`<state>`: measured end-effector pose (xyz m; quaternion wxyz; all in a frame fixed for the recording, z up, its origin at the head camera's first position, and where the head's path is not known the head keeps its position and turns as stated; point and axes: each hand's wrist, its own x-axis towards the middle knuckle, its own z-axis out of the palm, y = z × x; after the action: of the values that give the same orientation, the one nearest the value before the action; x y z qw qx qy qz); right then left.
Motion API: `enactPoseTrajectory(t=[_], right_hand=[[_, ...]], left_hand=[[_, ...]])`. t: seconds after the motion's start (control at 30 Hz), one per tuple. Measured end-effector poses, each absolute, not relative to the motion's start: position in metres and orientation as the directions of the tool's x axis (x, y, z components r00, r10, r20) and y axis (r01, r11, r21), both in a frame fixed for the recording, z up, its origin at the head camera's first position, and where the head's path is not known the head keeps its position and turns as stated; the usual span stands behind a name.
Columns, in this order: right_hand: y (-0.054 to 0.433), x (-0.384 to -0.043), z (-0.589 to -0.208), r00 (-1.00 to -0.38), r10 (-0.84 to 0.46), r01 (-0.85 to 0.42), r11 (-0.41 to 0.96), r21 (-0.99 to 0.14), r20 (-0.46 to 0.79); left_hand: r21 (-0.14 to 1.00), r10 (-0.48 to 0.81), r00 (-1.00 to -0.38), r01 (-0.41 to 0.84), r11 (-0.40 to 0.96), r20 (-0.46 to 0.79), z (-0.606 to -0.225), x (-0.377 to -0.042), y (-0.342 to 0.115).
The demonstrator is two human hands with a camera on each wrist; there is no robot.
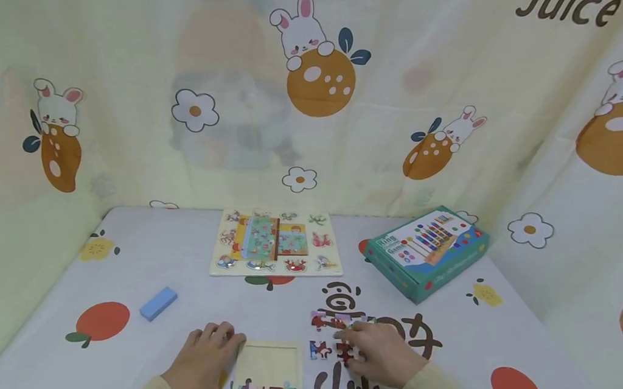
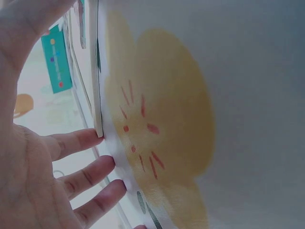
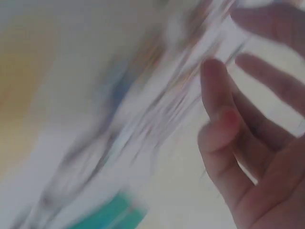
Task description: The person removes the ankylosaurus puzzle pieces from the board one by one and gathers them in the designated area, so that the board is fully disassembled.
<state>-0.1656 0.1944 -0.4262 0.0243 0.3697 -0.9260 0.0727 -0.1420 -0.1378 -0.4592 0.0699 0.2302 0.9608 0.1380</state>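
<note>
Head view: the left hand (image 1: 204,365) is laid flat, fingers relaxed and spread, on the left edge of a small wooden puzzle tray (image 1: 267,375) at the near edge of the tabletop (image 1: 186,277). A few pieces are seen already set in the tray's lower part. The right hand (image 1: 381,351) is placed just right of the tray, fingertips down on loose puzzle pieces (image 1: 333,333) scattered between tray and hand; whether a piece is pinched cannot be told from here. The hands are kept apart, one on each side of the tray.

Further back, shown only in the head view: a larger puzzle board (image 1: 275,243) at centre, a blue block (image 1: 158,303) to the left, a teal game box (image 1: 427,251) to the right, and a bunny-print curtain (image 1: 303,85) behind.

Left wrist view: the tray (image 2: 95,71) is seen edge-on, with the straight fingers (image 2: 81,140) touching its corner and the flower-print tabletop (image 2: 157,129); the grip is thus confirmed as flat contact, not a clasp. The teal box (image 2: 57,57) is glimpsed beyond.

Right wrist view: heavily blurred. Loosely curled fingers (image 3: 224,119) are made out, nothing clearly held; the streaks beside them cannot be identified.
</note>
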Motion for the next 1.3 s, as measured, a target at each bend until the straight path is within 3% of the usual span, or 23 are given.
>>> enactPoseTrajectory(t=[0.2,0.3,0.37,0.5,0.67,0.93,1.1,1.3], right_hand=[[0.115,-0.14,-0.428,-0.612,-0.79,-0.765,0.603,-0.226,-0.036],[0.084,-0.131,-0.43,-0.548,-0.83,-0.81,0.558,-0.179,-0.106],[0.069,-0.127,-0.43,-0.54,-0.831,-0.824,0.554,-0.117,-0.133],[0.05,-0.12,-0.435,-0.588,-0.802,-0.808,0.587,0.045,-0.106],[0.037,-0.115,-0.435,-0.68,-0.728,-0.733,0.671,0.11,-0.086],[0.026,-0.12,-0.433,-0.741,-0.645,-0.661,0.75,0.032,-0.188],[0.027,-0.127,-0.433,-0.74,-0.611,-0.616,0.784,-0.082,-0.283],[0.03,-0.129,-0.433,-0.724,-0.629,-0.624,0.772,-0.121,-0.282]], left_hand=[[0.294,0.452,-0.887,0.41,0.863,-0.09,-0.458,-0.143,-0.138],[0.299,0.45,-0.888,0.406,0.863,-0.093,-0.461,-0.142,-0.138],[0.303,0.454,-0.887,0.412,0.859,-0.081,-0.463,-0.142,-0.138],[0.303,0.466,-0.883,0.431,0.85,-0.052,-0.465,-0.141,-0.138],[0.284,0.465,-0.884,0.434,0.855,-0.052,-0.462,-0.14,-0.137],[0.302,0.455,-0.888,0.416,0.858,-0.069,-0.459,-0.141,-0.137],[0.306,0.459,-0.885,0.418,0.855,-0.075,-0.459,-0.142,-0.137],[0.305,0.459,-0.885,0.416,0.856,-0.08,-0.459,-0.141,-0.137]])
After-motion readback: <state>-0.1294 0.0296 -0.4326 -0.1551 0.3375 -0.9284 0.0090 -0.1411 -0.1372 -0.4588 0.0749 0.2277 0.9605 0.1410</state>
